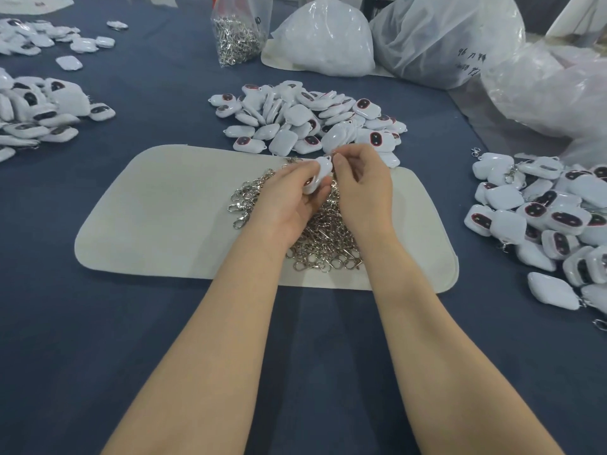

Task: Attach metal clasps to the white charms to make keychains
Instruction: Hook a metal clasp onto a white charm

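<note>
The left hand [289, 195] grips a glossy white plastic charm [318, 175] above the heap of silver metal clasps [323, 231] on the cream felt mat [164, 211]; the right hand [361, 182] pinches at the charm's top edge; whether it pinches a clasp I cannot tell.

A small assembly workshop: heaps of white charms [305, 119], loose metal clasps [322, 234] and bulk plastic sacks [443, 37] cover a blue-clothed worktable [131, 323].

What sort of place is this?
Likely a small assembly workshop: heaps of identical white charms on a blue table, a loose pile of metal clasps on a mat, bulk plastic bags behind.
</note>
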`<state>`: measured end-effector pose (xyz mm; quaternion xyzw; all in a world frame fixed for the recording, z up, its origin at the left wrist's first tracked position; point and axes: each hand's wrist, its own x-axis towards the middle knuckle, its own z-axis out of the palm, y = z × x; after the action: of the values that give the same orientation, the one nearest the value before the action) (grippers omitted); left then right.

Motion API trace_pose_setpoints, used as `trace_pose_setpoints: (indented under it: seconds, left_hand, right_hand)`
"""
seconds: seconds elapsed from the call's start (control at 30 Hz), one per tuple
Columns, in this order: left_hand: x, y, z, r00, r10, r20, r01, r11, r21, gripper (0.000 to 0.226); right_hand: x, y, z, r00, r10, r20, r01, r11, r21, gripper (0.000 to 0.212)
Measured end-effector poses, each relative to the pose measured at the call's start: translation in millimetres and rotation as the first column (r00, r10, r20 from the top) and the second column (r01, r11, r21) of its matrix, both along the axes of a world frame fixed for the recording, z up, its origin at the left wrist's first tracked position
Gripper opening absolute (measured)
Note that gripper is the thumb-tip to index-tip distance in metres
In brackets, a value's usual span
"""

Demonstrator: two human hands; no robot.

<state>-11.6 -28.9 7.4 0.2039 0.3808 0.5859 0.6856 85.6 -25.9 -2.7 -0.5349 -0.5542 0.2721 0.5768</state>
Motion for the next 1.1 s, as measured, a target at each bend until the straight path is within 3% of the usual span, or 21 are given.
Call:
trace_pose_setpoints:
  seconds: [0.13,0.23,0.3,0.37,0.47,0.53,0.6,0.63,0.7,0.77,0.8,0.9,1.1]
  left_hand:
    - [1,0,-1,0.996,0.037,-0.079,-0.034,0.999,0.038,0.009]
    - [1,-1,-4,0.946,0.131,-0.296,-0.093,0.986,0.139,0.016]
    - [1,-3,-5,0.813,0.264,-0.519,-0.123,0.949,0.29,0.02]
    - [2,-6,-6,0.605,0.412,-0.682,-0.066,0.879,0.472,0.019]
    - [0,-7,-11,0.344,0.529,-0.776,0.066,0.811,0.582,0.023]
    - [-1,-6,-12,0.283,0.549,-0.786,0.097,0.799,0.593,0.027]
    - [-1,-5,-11,0.314,0.54,-0.781,0.069,0.808,0.586,0.027]
    - [0,-4,-9,0.381,0.514,-0.769,0.029,0.824,0.565,0.026]
    - [2,-2,-7,0.613,0.398,-0.683,-0.075,0.889,0.451,0.021]
    - [1,0,-5,0.841,0.26,-0.475,-0.144,0.953,0.266,0.015]
    - [0,0,-5,0.909,0.212,-0.358,-0.151,0.97,0.19,0.013]
    - [-4,2,-4,0.982,0.138,-0.13,-0.129,0.989,0.077,0.006]
    - [-6,1,0,0.991,0.121,0.054,-0.12,0.993,-0.019,0.011]
  right_hand:
    - [-2,-3,-1,0.991,-0.057,0.121,0.049,0.997,0.064,0.009]
    - [-1,-4,-1,0.955,-0.095,0.28,0.071,0.993,0.094,0.011]
    - [0,-2,0,0.918,-0.094,0.384,0.063,0.994,0.09,0.013]
    - [0,0,-1,0.881,-0.082,0.466,0.053,0.996,0.075,0.015]
    - [2,0,-2,0.854,-0.025,0.52,0.008,0.999,0.035,0.017]
    - [2,-1,-2,0.864,0.038,0.501,-0.047,0.999,0.007,0.016]
    - [1,-1,-2,0.892,0.084,0.444,-0.072,0.996,-0.045,0.014]
    - [1,-1,-3,0.909,0.094,0.406,-0.072,0.995,-0.069,0.013]
    - [0,-1,-3,0.945,0.082,0.315,-0.058,0.995,-0.086,0.012]
    - [0,0,0,0.976,0.068,0.206,-0.05,0.995,-0.091,0.011]
    - [0,0,2,0.986,0.073,0.152,-0.06,0.994,-0.09,0.011]
    - [0,-2,4,0.991,0.118,0.065,-0.112,0.99,-0.082,0.015]
    - [-2,-2,2,0.992,0.092,0.087,-0.09,0.996,-0.024,0.01]
